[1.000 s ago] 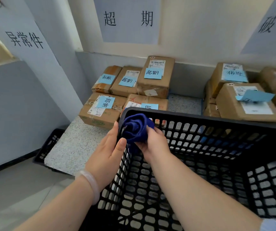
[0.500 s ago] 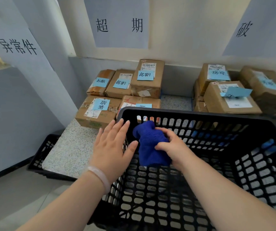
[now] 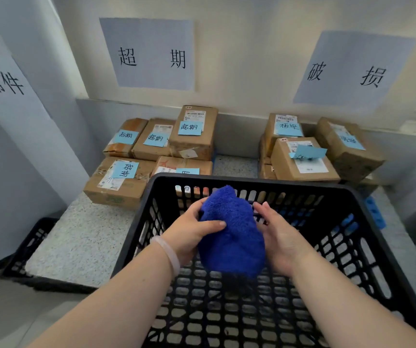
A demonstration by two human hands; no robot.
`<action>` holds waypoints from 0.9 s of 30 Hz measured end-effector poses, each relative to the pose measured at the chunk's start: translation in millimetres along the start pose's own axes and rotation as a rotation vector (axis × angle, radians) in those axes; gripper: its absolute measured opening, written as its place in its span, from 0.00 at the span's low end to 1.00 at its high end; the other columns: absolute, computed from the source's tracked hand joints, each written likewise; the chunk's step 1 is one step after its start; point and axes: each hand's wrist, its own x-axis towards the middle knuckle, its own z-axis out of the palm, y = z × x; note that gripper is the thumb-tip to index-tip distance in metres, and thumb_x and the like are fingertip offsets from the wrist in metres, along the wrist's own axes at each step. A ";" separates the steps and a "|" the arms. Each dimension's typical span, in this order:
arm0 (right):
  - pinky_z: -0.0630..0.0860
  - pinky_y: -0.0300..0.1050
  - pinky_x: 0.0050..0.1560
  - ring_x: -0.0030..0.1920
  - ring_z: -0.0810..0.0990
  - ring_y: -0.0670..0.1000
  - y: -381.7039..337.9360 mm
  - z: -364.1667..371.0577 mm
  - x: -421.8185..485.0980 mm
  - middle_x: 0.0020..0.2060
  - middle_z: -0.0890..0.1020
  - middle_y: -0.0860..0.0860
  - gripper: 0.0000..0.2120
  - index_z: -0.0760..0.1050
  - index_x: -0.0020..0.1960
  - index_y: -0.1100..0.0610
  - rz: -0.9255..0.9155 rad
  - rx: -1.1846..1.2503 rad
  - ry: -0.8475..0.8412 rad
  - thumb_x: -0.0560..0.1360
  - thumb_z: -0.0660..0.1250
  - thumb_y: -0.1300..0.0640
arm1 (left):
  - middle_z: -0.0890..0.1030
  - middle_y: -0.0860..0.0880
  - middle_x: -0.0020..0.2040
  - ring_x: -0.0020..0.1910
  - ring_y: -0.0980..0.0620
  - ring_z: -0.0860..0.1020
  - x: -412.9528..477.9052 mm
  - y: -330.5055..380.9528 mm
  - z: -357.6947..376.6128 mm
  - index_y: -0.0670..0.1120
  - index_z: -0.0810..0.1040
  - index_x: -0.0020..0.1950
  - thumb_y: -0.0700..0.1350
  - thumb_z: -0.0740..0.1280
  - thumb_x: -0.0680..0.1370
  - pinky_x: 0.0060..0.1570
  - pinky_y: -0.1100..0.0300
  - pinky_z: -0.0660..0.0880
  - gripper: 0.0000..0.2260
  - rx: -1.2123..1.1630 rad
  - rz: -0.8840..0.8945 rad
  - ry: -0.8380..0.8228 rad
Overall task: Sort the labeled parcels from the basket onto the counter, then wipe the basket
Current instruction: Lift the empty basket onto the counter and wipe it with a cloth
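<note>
A black slotted plastic basket (image 3: 367, 247) fills the lower right, with no parcels visible in it. Above its inside I hold a bunched blue fluffy cloth (image 3: 232, 234) between both hands. My left hand (image 3: 189, 232) grips its left side, thumb lying across the front. My right hand (image 3: 281, 237) cups its right side, fingers partly hidden behind the cloth. Brown parcels with blue notes lie on the speckled counter (image 3: 81, 244): one group at back left (image 3: 192, 133), another at back right (image 3: 302, 159).
Paper signs with characters hang on the wall above each parcel group. A second black basket (image 3: 26, 249) sits under the counter's left edge. A blue object (image 3: 375, 212) lies beyond the basket's right rim. Grey floor shows at lower left.
My left hand left the basket's left rim and took hold of the cloth. The cloth and my right hand moved from the rim corner toward the basket's middle.
</note>
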 end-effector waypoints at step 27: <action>0.70 0.65 0.66 0.65 0.73 0.60 47.0 39.7 65.3 0.68 0.72 0.52 0.37 0.58 0.75 0.42 -0.166 -0.152 0.532 0.73 0.74 0.50 | 0.74 0.58 0.69 0.70 0.56 0.70 9.8 56.4 -62.9 0.59 0.66 0.76 0.49 0.64 0.82 0.70 0.51 0.68 0.22 0.683 0.414 0.390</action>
